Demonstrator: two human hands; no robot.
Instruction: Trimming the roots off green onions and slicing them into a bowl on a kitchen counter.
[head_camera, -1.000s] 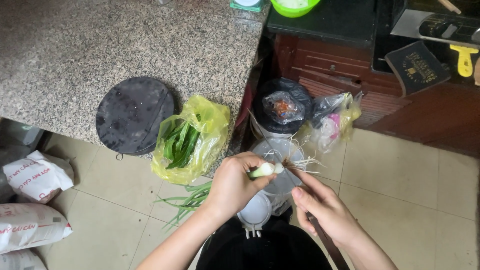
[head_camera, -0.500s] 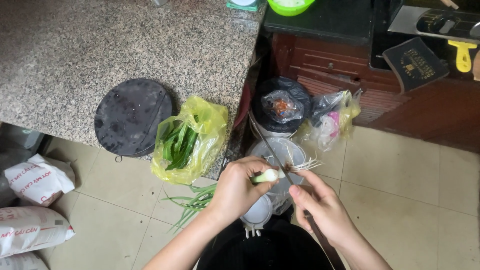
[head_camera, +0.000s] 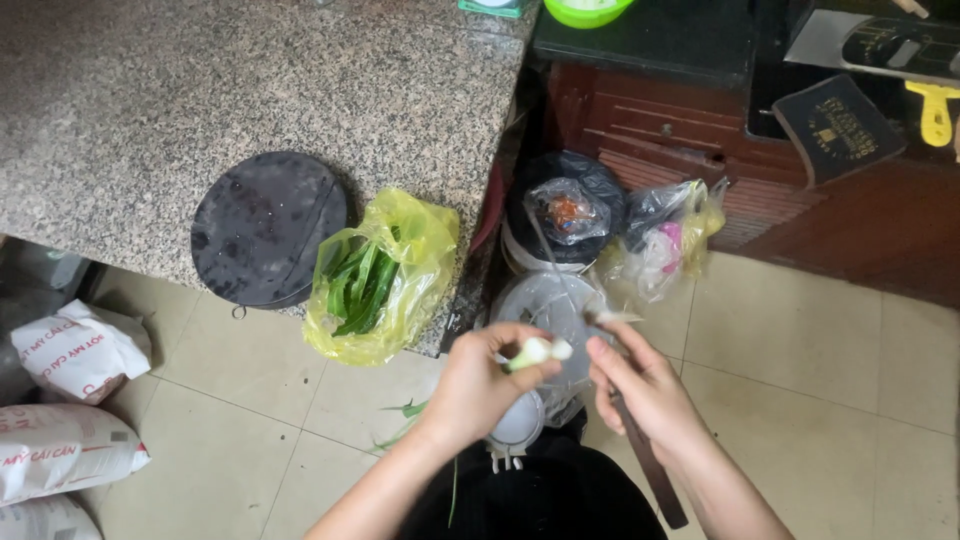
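My left hand (head_camera: 488, 385) grips a spring onion (head_camera: 538, 351) by its white bulb end, the pale tip pointing right; its green leaves (head_camera: 405, 420) trail down to the left below my wrist. My right hand (head_camera: 640, 385) is closed on a knife (head_camera: 648, 462) with a long dark handle that runs down along my forearm; the blade tip sits near a thin pale strip (head_camera: 612, 317) just right of the bulb. Both hands hover over a clear plastic bag (head_camera: 548, 300) on the floor.
A yellow bag of green onions (head_camera: 380, 275) and a round dark board (head_camera: 265, 228) lie on the granite counter edge (head_camera: 150, 110). A black bin with bagged scraps (head_camera: 565, 210) and more plastic bags (head_camera: 665, 235) stand by a wooden cabinet (head_camera: 800, 200). White sacks (head_camera: 70, 400) lie at left.
My hands have drifted slightly right and lower, staying close together at the onion's white end. The root threads seen beside the bulb earlier are replaced by one thin pale strip.
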